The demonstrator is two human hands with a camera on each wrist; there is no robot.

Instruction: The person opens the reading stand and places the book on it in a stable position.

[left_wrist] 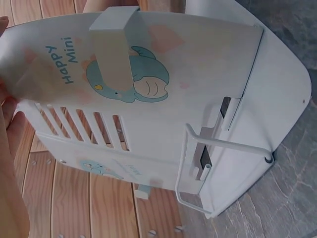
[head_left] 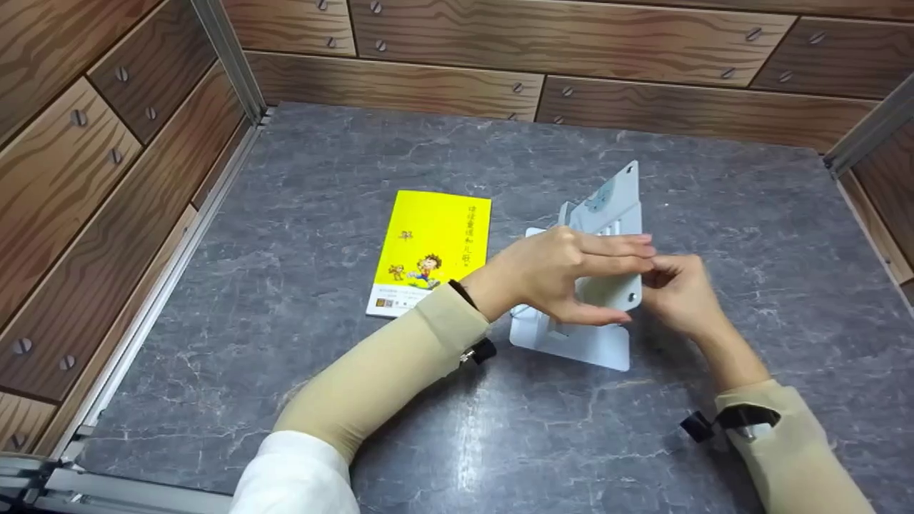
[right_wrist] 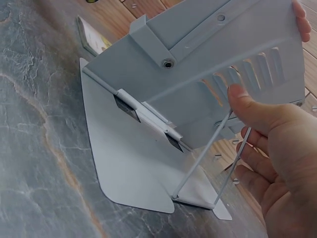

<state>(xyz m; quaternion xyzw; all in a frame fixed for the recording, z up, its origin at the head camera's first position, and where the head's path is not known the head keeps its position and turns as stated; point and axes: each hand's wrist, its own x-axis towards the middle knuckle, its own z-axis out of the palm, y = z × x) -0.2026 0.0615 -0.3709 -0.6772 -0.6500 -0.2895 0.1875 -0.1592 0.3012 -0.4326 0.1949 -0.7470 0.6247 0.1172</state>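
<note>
A pale metal book stand point(head_left: 571, 350) with a printed blue dinosaur and several slots stands on the table, its back panel point(left_wrist: 163, 119) raised from the flat base point(right_wrist: 124, 168). My left hand point(head_left: 550, 271) holds the raised panel at its outer edge, and its fingertips point(right_wrist: 301, 20) show past that edge in the right wrist view. Behind the panel, my right hand point(right_wrist: 277, 158) pinches the wire support leg point(right_wrist: 203, 156), thumb on one side and fingers on the other. The leg's lower ends meet the base. In the head view the panel partly hides the right fingers.
A yellow booklet point(head_left: 443, 235) with a cartoon child lies left of the stand, partly behind the left forearm. The grey marbled table point(head_left: 343, 164) is bordered by wood-patterned walls point(head_left: 443, 86) and a metal rail point(head_left: 164, 278) on the left.
</note>
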